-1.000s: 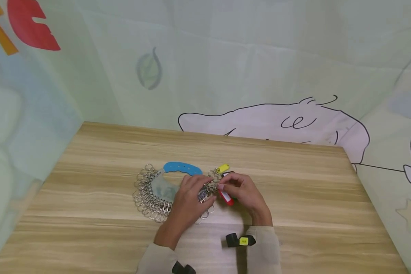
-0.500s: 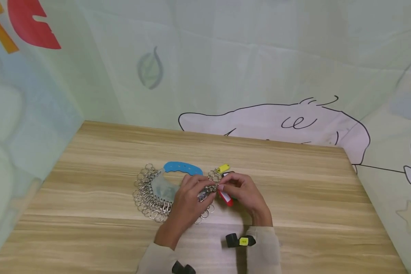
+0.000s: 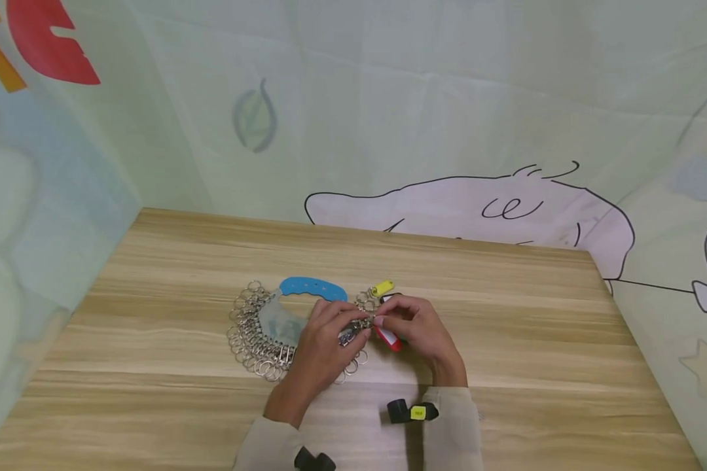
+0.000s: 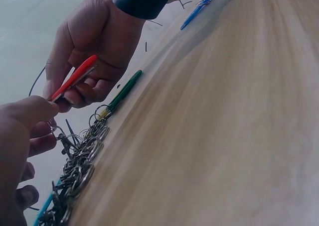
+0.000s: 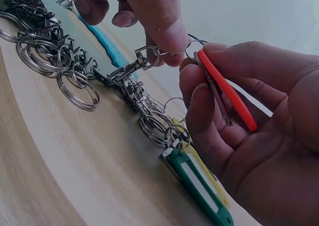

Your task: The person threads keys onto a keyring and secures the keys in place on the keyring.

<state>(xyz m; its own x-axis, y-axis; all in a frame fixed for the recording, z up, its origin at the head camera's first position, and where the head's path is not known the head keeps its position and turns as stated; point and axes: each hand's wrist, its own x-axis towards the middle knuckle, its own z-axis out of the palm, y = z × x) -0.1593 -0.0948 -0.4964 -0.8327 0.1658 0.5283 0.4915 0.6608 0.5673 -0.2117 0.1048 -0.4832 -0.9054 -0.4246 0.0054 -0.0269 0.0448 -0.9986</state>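
Note:
A red key tag [image 5: 229,91] with a white label is pinched near its ringed end by my right hand [image 3: 421,327]. My left hand [image 3: 324,343] pinches a metal key ring [image 5: 158,52] joined to a swivel clasp [image 5: 144,59], its thumb covering part of the ring. The fingertips of both hands meet at the tag's small split ring [image 5: 190,52]; whether the rings are linked is hidden. Under the left hand lies a clear fan-shaped plate [image 3: 278,325] with a blue handle [image 3: 312,288], edged with many clasps and rings [image 3: 250,353].
A yellow key tag [image 3: 382,288] lies on the wooden table [image 3: 536,366], just beyond the right hand. A green key tag [image 5: 197,186] hangs by rings below that hand. A blue tag [image 4: 195,12] shows farther off in the left wrist view. Printed cloth [image 3: 389,98] walls the back.
My left thumb and forefinger have drawn closer together at the ring. The right hand stays at the red tag, and the plate has not moved on the table.

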